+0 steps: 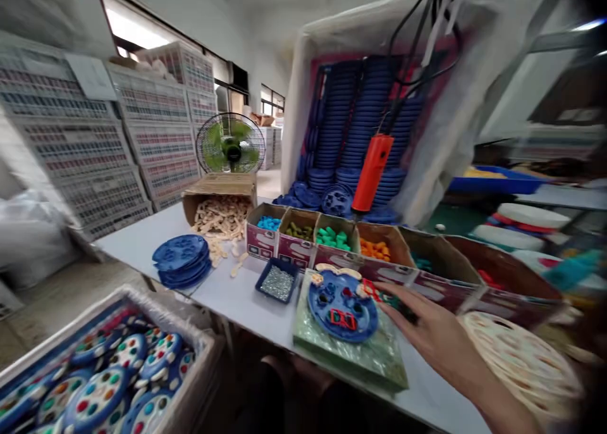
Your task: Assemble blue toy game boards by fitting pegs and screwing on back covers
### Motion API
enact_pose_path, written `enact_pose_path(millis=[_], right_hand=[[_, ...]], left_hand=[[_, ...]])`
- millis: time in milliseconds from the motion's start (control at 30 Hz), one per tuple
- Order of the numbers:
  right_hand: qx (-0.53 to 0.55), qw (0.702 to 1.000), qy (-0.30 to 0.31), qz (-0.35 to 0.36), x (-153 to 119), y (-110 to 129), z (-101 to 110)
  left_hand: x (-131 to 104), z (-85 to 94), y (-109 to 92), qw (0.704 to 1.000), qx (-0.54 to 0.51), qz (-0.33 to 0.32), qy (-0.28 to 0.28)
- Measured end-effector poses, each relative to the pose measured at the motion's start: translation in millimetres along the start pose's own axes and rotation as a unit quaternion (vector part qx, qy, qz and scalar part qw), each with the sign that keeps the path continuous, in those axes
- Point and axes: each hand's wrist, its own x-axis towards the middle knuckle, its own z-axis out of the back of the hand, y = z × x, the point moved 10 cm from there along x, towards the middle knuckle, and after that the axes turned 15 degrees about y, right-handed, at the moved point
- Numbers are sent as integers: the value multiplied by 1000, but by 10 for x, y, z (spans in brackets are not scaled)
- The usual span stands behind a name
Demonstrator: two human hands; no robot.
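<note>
My right hand (434,333) reaches in from the right, its fingers closed around small plastic pieces by the edge of a round blue plastic base (317,314). A red piece (370,290) shows at the fingertips, and green and dark bits show beneath the fingers. The base lies face up on a green, plastic-wrapped block (351,364). A red frame-shaped piece (343,320) sits inside the base, and a cream curved part (337,270) lies along its far rim. My left hand is out of view.
Behind the block stands a row of cardboard bins (296,247) with coloured pegs. A tray of small metal parts (278,283), stacked blue discs (183,263) and a carton of cream pieces (218,184) are leftward. An orange-red tool (373,173) hangs above. Cream discs (521,358) lie right.
</note>
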Motion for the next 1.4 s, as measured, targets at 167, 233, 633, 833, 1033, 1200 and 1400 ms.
enact_pose_path(millis=[167, 233, 633, 833, 1033, 1200, 1400], right_hand=[[-71, 992, 96, -28, 292, 55, -220], [-90, 987, 128, -35, 392, 142, -307], [-111, 957, 249, 99, 698, 460, -639], [-157, 930, 295, 154, 839, 581, -668], [-188, 920, 286, 193, 918, 664, -728], [-155, 952, 211, 158, 897, 542, -578], [-116, 979, 154, 62, 695, 148, -262]], left_hand=[[527, 525, -6, 999, -19, 29, -32], [640, 675, 23, 998, -25, 36, -43], [735, 737, 284, 997, -39, 56, -30], [805, 681, 302, 997, -34, 74, -15], [803, 596, 283, 994, -35, 95, -30], [770, 652, 287, 992, -45, 106, -46], [678, 599, 259, 991, -63, 107, -55]])
